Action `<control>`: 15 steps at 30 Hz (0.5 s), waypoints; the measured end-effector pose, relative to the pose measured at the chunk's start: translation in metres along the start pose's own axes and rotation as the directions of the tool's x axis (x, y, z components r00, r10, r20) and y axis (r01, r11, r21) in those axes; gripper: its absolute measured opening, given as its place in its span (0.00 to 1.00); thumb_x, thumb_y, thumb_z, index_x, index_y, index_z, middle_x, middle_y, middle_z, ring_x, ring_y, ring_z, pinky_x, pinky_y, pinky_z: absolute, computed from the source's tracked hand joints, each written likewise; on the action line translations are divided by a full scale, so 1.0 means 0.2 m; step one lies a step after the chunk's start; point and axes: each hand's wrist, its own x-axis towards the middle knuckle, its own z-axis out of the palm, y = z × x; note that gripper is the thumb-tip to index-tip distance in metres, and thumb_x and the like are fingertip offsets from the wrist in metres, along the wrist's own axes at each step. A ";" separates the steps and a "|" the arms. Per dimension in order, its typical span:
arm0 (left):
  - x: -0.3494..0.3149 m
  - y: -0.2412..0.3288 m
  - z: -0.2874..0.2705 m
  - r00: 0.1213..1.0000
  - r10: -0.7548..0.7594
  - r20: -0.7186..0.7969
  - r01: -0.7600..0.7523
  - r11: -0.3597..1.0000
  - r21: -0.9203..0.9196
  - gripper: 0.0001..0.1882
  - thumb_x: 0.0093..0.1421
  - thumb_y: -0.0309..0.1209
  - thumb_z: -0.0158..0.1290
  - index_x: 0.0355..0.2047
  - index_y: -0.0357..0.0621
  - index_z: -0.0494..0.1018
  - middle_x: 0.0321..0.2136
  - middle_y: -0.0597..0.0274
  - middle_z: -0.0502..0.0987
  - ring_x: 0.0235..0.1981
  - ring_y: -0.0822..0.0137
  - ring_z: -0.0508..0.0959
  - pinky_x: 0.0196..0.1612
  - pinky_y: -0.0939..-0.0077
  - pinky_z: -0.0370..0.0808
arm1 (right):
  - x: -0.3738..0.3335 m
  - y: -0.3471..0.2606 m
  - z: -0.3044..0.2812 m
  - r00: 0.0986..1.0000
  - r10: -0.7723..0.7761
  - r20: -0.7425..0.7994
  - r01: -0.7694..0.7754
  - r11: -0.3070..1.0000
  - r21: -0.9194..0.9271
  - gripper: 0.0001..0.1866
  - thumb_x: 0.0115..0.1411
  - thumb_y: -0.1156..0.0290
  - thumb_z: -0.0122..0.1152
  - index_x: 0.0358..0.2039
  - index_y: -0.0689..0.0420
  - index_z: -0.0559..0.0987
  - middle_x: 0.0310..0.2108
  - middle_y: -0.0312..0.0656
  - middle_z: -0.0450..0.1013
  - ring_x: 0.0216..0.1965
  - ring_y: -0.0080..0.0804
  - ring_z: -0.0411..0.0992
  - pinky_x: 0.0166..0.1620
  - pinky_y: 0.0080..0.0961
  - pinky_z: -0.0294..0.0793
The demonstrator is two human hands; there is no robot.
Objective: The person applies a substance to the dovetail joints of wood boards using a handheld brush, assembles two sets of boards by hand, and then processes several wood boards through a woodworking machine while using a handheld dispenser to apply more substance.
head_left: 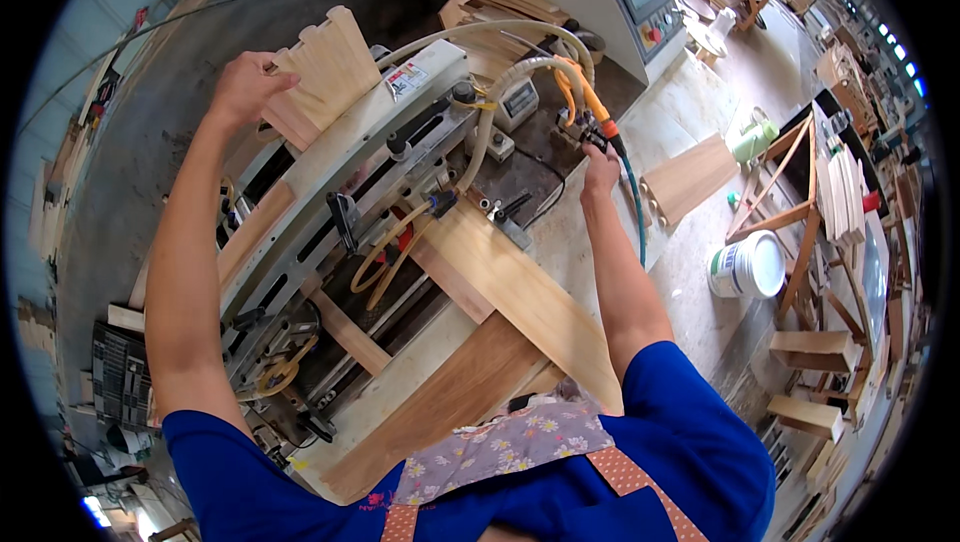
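The grip of the left hand (250,89) pinches the edge of a pale, grained wooden board (338,70) with a notched end, beside a long machine beam (362,120), while the right hand (600,170) clasps an orange-and-black air gun (596,114).

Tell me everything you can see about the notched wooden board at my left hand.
The notched wooden board is pale, with visible grain; rounded projections and notches run along its far edge. It sits at a slant beside the long white machine beam. Your left hand grips it at its left side. Whether the pinkish strip at its lower left belongs to it is unclear.
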 end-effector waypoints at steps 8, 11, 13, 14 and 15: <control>-0.01 0.16 -0.15 0.995 0.035 -0.098 -0.034 0.999 0.017 0.16 0.49 0.40 0.62 0.23 0.39 0.73 0.11 0.66 0.67 0.08 0.73 0.65 0.15 0.74 0.62 | 0.12 0.03 -0.02 0.976 0.159 0.147 -0.148 0.985 -0.083 0.32 0.43 0.69 0.68 0.49 0.61 0.66 0.42 0.42 0.69 0.49 0.34 0.65 0.56 0.29 0.56; -0.17 0.36 -0.40 0.977 0.094 -0.190 -0.077 0.993 0.095 0.15 0.51 0.39 0.60 0.23 0.40 0.72 0.11 0.66 0.67 0.09 0.73 0.67 0.15 0.75 0.64 | -0.01 -0.21 -0.01 0.913 0.314 0.261 -0.238 0.928 -0.286 0.26 0.45 0.65 0.68 0.44 0.60 0.72 0.41 0.42 0.71 0.49 0.30 0.66 0.53 0.31 0.60; -0.33 0.55 -0.55 0.915 0.301 -0.269 -0.259 0.949 0.180 0.15 0.54 0.40 0.58 0.28 0.40 0.74 0.15 0.67 0.69 0.15 0.77 0.68 0.19 0.79 0.66 | -0.08 -0.32 0.01 0.844 0.332 0.421 -0.221 0.931 -0.291 0.25 0.53 0.57 0.62 0.45 0.62 0.72 0.45 0.47 0.71 0.49 0.34 0.67 0.49 0.29 0.65; -0.41 0.60 -0.61 0.840 0.455 -0.296 -0.404 0.888 0.217 0.16 0.56 0.42 0.57 0.33 0.39 0.75 0.18 0.70 0.71 0.19 0.80 0.68 0.21 0.82 0.66 | -0.18 -0.42 0.07 0.765 0.326 0.555 -0.299 0.944 -0.141 0.30 0.55 0.52 0.60 0.49 0.64 0.69 0.49 0.50 0.69 0.50 0.37 0.67 0.50 0.29 0.66; -0.53 0.75 -0.65 0.858 0.413 -0.305 -0.276 0.872 0.405 0.17 0.56 0.42 0.56 0.36 0.39 0.76 0.21 0.68 0.74 0.20 0.77 0.71 0.24 0.83 0.67 | -0.26 -0.54 0.10 0.684 0.310 0.661 -0.403 0.915 -0.012 0.35 0.57 0.47 0.57 0.52 0.66 0.67 0.52 0.52 0.67 0.51 0.41 0.67 0.51 0.30 0.67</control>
